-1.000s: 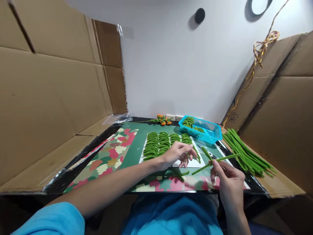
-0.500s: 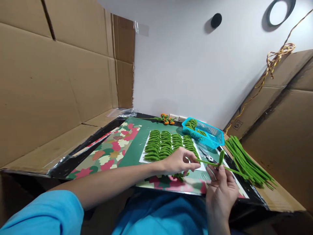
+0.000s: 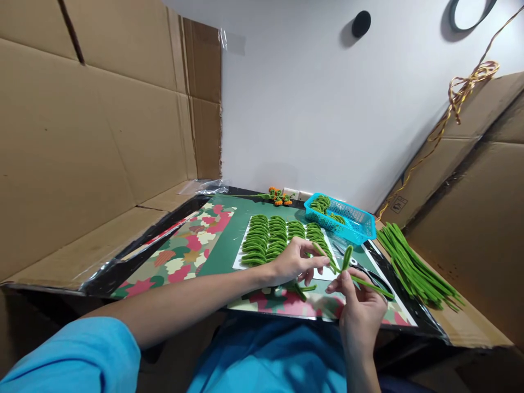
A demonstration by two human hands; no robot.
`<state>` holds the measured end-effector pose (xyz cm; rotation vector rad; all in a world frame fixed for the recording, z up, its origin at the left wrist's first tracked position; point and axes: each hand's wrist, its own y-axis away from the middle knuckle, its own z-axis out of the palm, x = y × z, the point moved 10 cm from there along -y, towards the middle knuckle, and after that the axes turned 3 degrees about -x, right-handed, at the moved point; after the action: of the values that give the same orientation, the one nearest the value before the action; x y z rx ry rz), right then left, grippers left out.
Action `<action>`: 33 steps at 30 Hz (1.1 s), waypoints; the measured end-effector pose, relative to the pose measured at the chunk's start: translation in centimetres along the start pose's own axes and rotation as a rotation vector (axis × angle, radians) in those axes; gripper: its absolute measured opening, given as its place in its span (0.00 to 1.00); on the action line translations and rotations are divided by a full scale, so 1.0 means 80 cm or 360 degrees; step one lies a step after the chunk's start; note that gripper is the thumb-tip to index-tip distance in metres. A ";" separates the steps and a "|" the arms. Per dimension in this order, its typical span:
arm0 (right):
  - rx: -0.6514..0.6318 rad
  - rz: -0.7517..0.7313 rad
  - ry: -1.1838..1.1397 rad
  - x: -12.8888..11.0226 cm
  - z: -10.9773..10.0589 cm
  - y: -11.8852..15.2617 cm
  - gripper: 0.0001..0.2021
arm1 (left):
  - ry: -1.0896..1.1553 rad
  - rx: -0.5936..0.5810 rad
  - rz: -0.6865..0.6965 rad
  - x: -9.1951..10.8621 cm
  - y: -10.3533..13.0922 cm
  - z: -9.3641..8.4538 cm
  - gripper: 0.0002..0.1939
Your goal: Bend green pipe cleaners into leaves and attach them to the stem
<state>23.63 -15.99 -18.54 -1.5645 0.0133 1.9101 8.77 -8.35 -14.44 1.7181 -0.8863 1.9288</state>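
Observation:
A green pipe cleaner (image 3: 347, 257) is stretched between my hands, with a narrow loop standing up from its middle. My right hand (image 3: 362, 305) pinches it at the base of that loop, and one tail slants past the fingers to the right. My left hand (image 3: 298, 261) grips the other tail between thumb and fingertips. Just behind my left hand, curved green pipe-cleaner pieces (image 3: 277, 240) lie in neat columns on a white sheet (image 3: 238, 263). Under my left hand lie a few loose green pieces (image 3: 301, 290). Scissors (image 3: 379, 281) rest partly hidden behind my right hand.
A blue basket (image 3: 360, 236) holding more green pieces stands at the back right. A bundle of straight green pipe cleaners (image 3: 413, 267) lies on the right. Orange flowers (image 3: 280, 196) are at the back. Cardboard walls (image 3: 98, 109) flank the green mat (image 3: 223, 240).
My right hand has moved left, closer to my left hand. The loop has shifted left with it, and the left tail now bends upward at my left fingertips.

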 end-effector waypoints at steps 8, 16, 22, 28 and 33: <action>-0.0365 0.0119 0.0223 -0.002 0.027 0.004 0.17 | -0.0090 0.0218 0.0133 0.012 0.004 -0.008 0.21; -0.0489 0.0161 0.0326 0.003 0.037 0.003 0.21 | -0.0136 0.0172 0.0115 0.008 0.002 -0.004 0.26; -0.0493 0.0142 0.0363 0.003 0.036 0.002 0.20 | -0.0205 0.0075 0.0236 0.013 0.001 0.000 0.22; -0.0525 0.0084 0.0440 -0.003 0.041 0.006 0.16 | -0.0395 0.0015 0.0312 0.021 0.002 0.008 0.18; -0.0294 -0.0069 0.0400 -0.019 0.026 0.008 0.13 | -0.0170 -0.0033 0.0141 0.011 -0.004 0.010 0.27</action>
<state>21.58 -16.35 -16.88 -1.9047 -0.0903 1.7104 9.41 -8.80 -13.48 1.8125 -1.0333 1.8909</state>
